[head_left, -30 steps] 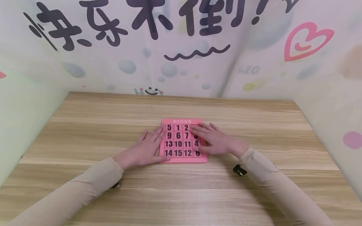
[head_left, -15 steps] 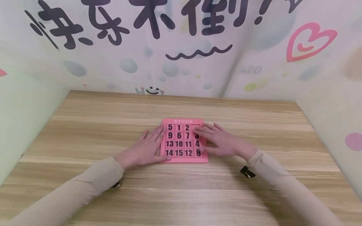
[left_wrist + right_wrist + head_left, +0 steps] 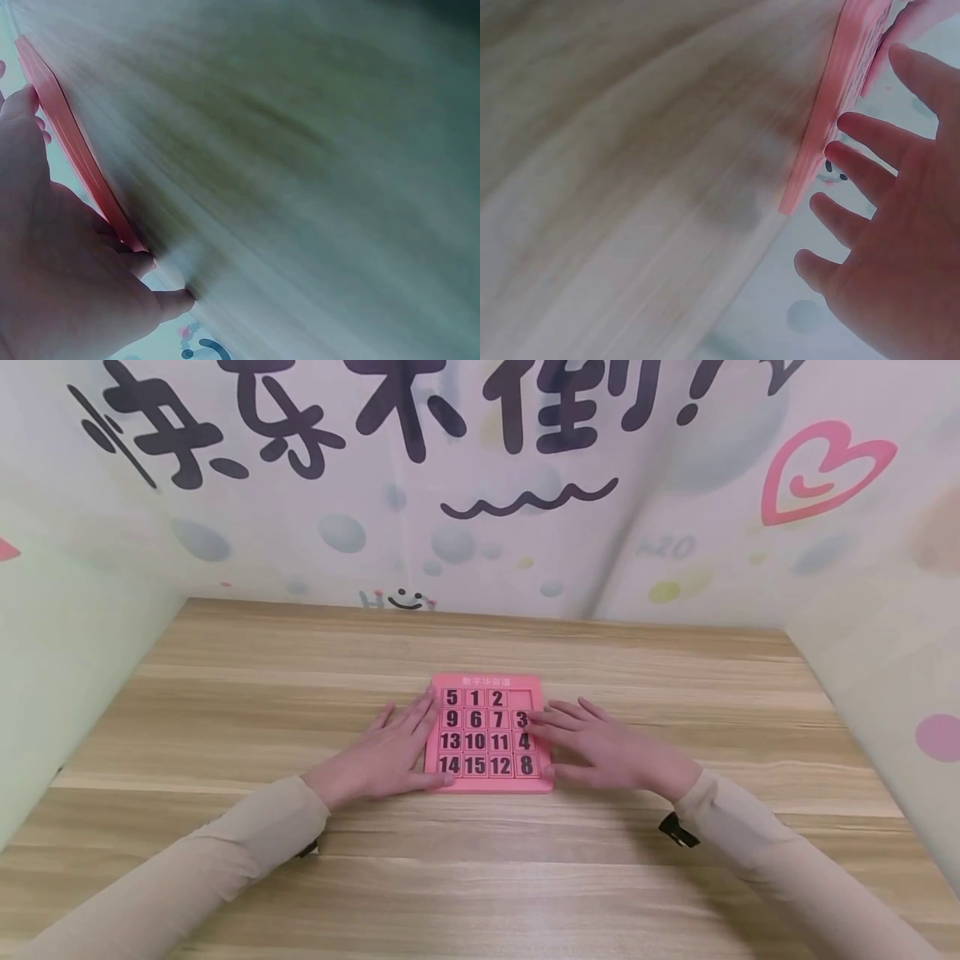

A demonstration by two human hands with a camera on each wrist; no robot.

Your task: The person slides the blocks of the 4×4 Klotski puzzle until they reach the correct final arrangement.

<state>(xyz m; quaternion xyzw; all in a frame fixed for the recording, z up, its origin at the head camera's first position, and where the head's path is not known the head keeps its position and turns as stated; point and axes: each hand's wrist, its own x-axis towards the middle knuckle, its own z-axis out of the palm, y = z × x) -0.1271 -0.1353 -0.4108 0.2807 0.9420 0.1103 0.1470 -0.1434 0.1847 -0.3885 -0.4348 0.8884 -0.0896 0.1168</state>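
A pink number slide puzzle [image 3: 487,785] lies flat in the middle of the table, its tiles marked with black numbers. The blank slot [image 3: 519,698] is at the top right corner, right of the 2 tile. My left hand [image 3: 386,756] rests along the puzzle's left side, fingers straight, thumb on the lower left frame by the 14 tile. Fairly straight fingers of my right hand [image 3: 600,747] reach over the right edge, the fingertips near the 3 tile [image 3: 522,719]. In the right wrist view those fingers [image 3: 862,135] are spread beside the pink frame.
The wood-grain table [image 3: 480,877] extends around the puzzle on all sides. A white patterned wall [image 3: 390,543] with large black characters and a pink heart stands behind it. Further walls close off the left and right sides.
My right hand has drawn back to the right and slightly nearer, off the top right of the puzzle, uncovering the blank slot and the 8 tile. My left hand has stayed in place.
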